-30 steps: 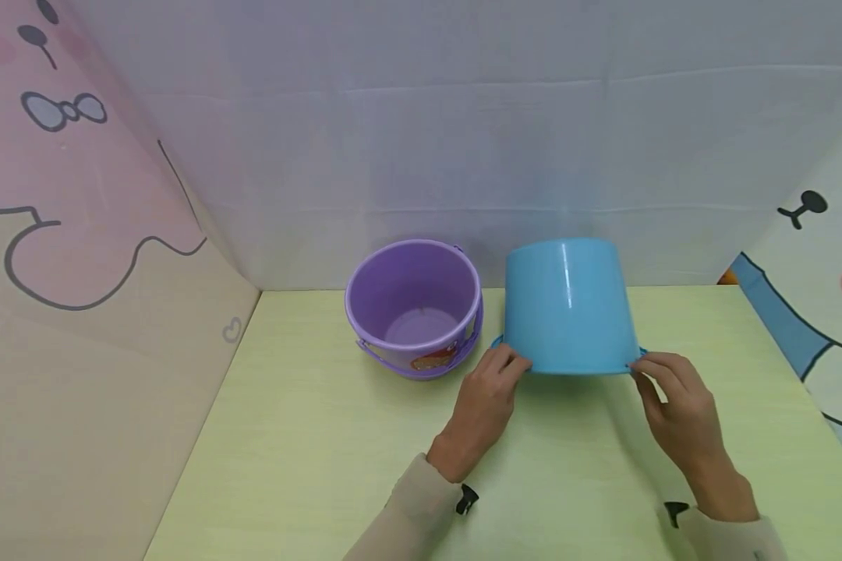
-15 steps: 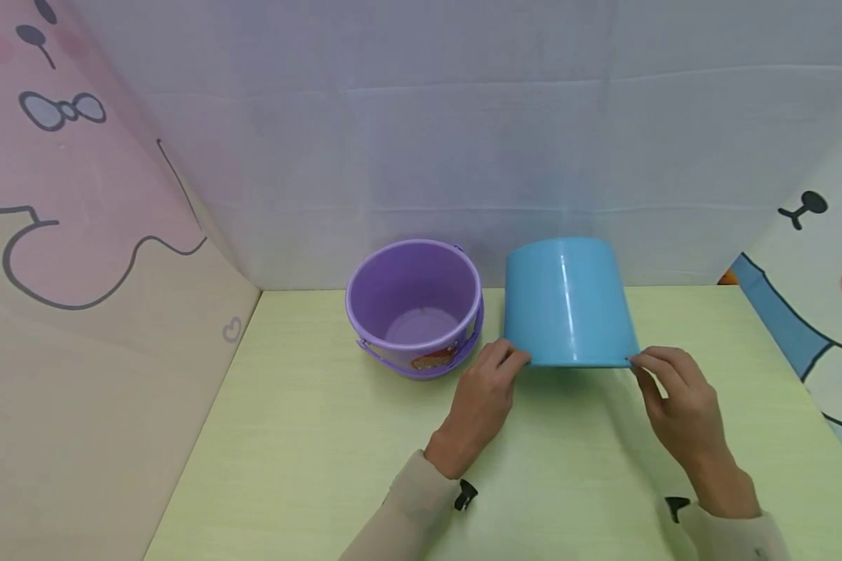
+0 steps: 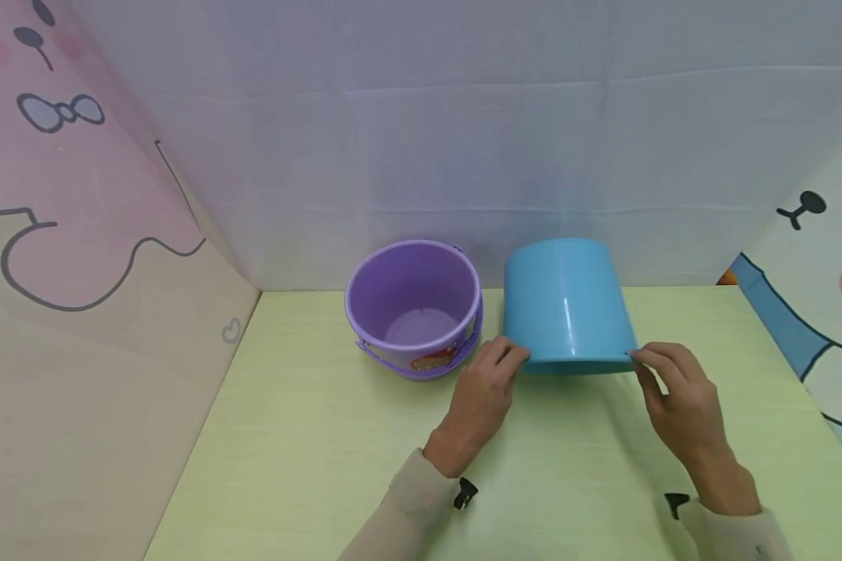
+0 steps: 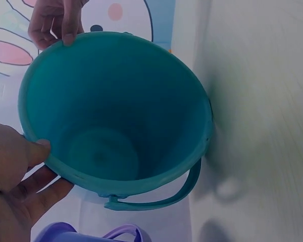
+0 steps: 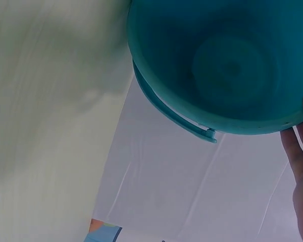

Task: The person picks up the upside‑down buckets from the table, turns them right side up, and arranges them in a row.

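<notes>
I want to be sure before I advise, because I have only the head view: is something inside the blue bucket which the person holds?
Observer: Nothing that I can see; the left wrist view looks into the blue bucket and shows only its bare round bottom.
Operator: Thank you. And its handle, which I do not find?
Observer: The handle is swung to the side of the rim that faces the table.
Operator: How does the left thumb lie?
Observer: The left hand has its thumb over the inner side of the rim, with fingers outside.
</notes>
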A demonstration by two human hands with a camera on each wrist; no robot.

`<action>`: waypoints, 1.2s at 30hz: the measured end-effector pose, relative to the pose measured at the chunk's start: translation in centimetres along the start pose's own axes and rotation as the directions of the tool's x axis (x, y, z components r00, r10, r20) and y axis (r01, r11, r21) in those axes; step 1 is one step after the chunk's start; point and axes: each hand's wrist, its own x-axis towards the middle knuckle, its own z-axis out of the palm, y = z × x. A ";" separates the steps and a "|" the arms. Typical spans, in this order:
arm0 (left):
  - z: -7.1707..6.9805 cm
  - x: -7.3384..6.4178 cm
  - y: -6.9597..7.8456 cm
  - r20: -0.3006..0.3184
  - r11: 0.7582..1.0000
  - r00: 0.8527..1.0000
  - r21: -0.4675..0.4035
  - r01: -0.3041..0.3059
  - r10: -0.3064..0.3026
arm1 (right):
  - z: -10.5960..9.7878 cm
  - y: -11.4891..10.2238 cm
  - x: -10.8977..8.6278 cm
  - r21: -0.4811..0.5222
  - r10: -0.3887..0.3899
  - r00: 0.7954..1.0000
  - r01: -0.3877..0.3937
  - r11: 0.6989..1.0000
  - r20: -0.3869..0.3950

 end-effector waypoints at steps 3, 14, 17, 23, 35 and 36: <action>-0.1 0.0 0.0 -0.010 1.000 1.000 0.000 -0.003 0.003 | 0.1 0.0 0.1 0.013 -0.004 1.000 0.004 1.000 -0.009; -0.2 0.2 0.0 -0.038 1.000 0.999 -0.002 -0.005 0.005 | 0.3 0.1 0.3 0.028 -0.019 0.999 0.020 0.999 -0.031; -0.2 0.2 0.0 -0.044 1.000 0.999 -0.002 -0.003 0.003 | 0.2 0.0 0.4 0.022 -0.015 1.000 0.016 1.000 -0.025; -0.4 0.3 0.1 -0.033 1.000 0.999 -0.012 0.010 -0.011 | 0.1 -0.1 0.6 0.007 0.000 1.000 0.000 1.000 -0.003; -0.6 0.5 0.0 -0.027 1.000 0.999 -0.017 0.022 -0.022 | 0.3 -0.1 1.0 0.026 0.010 1.000 -0.009 1.000 -0.009; -0.6 0.5 0.0 -0.028 1.000 0.999 -0.018 0.022 -0.023 | 0.3 -0.1 1.0 0.022 0.002 1.000 -0.002 1.000 -0.009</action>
